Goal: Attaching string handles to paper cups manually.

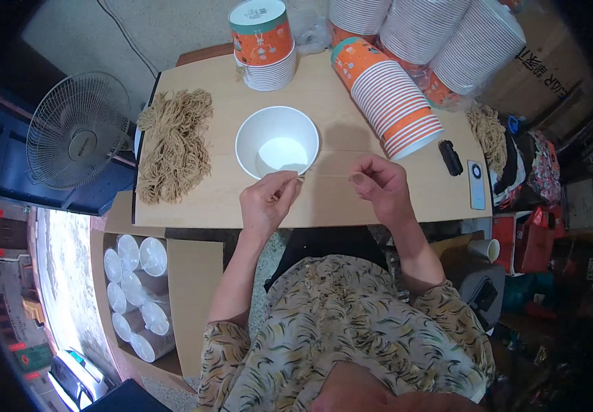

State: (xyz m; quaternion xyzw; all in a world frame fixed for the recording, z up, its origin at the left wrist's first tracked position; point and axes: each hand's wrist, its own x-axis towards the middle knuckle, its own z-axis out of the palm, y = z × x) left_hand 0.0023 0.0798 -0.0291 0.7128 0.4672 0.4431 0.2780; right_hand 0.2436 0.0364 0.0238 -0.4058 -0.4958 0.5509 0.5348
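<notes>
My left hand is closed in a pinch at the near rim of a white paper bucket, which stands upright with its mouth facing me. To its right, my right hand is also pinched, thumb against the bent fingers. A thin pale string seems to stretch between the two pinches, though it is very faint. Left of the bucket lies a heap of tan string bundles. A stack of orange-printed paper buckets lies on its side beyond my right hand.
Upside-down buckets are stacked at the table's back, with wrapped bucket stacks at the far right. A black object and a phone-like device lie near the right edge. A fan and a carton of wrapped white goods stand left.
</notes>
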